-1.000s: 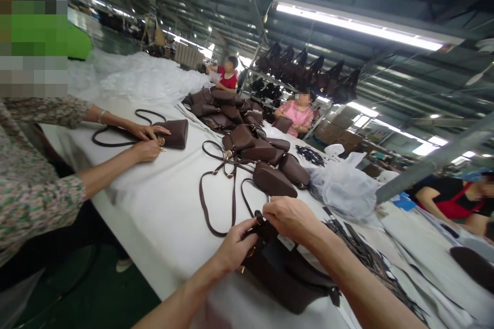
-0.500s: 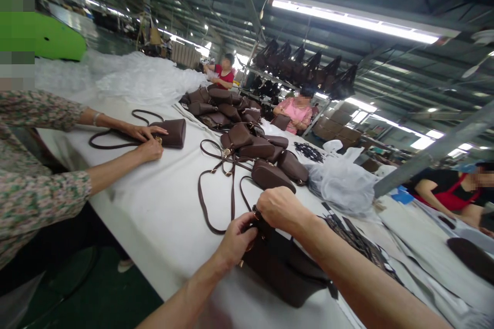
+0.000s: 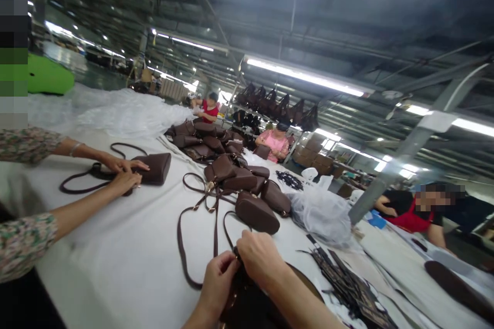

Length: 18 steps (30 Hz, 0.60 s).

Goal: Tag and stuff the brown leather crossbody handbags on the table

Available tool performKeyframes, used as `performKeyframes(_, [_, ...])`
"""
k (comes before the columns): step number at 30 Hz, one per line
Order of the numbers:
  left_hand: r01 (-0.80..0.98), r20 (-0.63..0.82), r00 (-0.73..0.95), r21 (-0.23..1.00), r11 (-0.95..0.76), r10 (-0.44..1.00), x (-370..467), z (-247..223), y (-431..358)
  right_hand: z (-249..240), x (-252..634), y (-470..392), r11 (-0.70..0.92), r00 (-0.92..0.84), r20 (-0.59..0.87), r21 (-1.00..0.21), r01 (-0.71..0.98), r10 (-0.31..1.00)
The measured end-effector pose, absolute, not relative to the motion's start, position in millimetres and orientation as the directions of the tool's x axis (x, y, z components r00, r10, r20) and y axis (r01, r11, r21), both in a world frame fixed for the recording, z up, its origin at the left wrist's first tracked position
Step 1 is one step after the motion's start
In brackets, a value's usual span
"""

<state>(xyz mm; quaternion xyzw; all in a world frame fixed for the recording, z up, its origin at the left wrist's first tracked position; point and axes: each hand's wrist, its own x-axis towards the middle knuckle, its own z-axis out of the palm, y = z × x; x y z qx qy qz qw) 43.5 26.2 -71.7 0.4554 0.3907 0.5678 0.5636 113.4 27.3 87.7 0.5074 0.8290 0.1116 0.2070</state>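
A dark brown handbag (image 3: 250, 308) lies at the near edge of the white table, partly hidden under my forearms. My left hand (image 3: 216, 282) pinches a strap end at the bag's top with thumb and fingertips. Close against it, my right hand (image 3: 259, 257) is closed on the same dark strap, its fingertips mostly hidden. A thin strap loop (image 3: 227, 231) rises from beyond my hands. Just past them lies another brown handbag (image 3: 257, 212), with long straps (image 3: 181, 247) spread to its left.
At left, a co-worker's hands (image 3: 123, 172) press on a brown handbag (image 3: 156, 168). A heap of handbags (image 3: 204, 139) lies farther back. Clear plastic (image 3: 322, 216) and a bundle of dark straps (image 3: 347, 282) lie to the right. A slanted post (image 3: 389, 164) stands beyond. Other people work around.
The view has tilted up and shifted, so the table things sit lower and further left. My hands stay together at the strap. The co-worker's hands remain on their handbag.
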Motion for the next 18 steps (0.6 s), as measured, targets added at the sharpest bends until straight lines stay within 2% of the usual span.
performKeyframes(5, [0.025, 0.3, -0.002, 0.954, -0.3, 0.954, 18, -60, 30, 65, 117, 25, 0.421, -0.418, -0.063, 0.228, 0.878, 0.906])
performKeyframes(8, [0.122, 0.45, -0.052, 0.889, -0.442, 0.891, 4, -40, 28, 55, 119, 31, 0.445, -0.444, -0.029, 0.101, 0.89, 0.895])
performKeyframes(10, [0.139, 0.488, -0.073, 0.869, -0.475, 0.87, -1, -26, 27, 55, 122, 37, 0.462, -0.463, -0.031, -0.021, 0.887, 0.886])
performKeyframes(13, [0.062, 0.459, -0.052, 0.888, -0.455, 0.887, -4, -15, 32, 60, 132, 48, 0.489, -0.507, -0.071, -0.181, 0.854, 0.859])
performKeyframes(16, [-0.193, 0.264, 0.013, 0.947, -0.257, 0.964, -1, -15, 37, 63, 143, 56, 0.475, -0.531, -0.116, -0.319, 0.82, 0.84])
performKeyframes(18, [-0.323, 0.151, 0.042, 0.938, -0.129, 0.988, 2, -19, 39, 64, 146, 57, 0.454, -0.533, -0.132, -0.38, 0.806, 0.835])
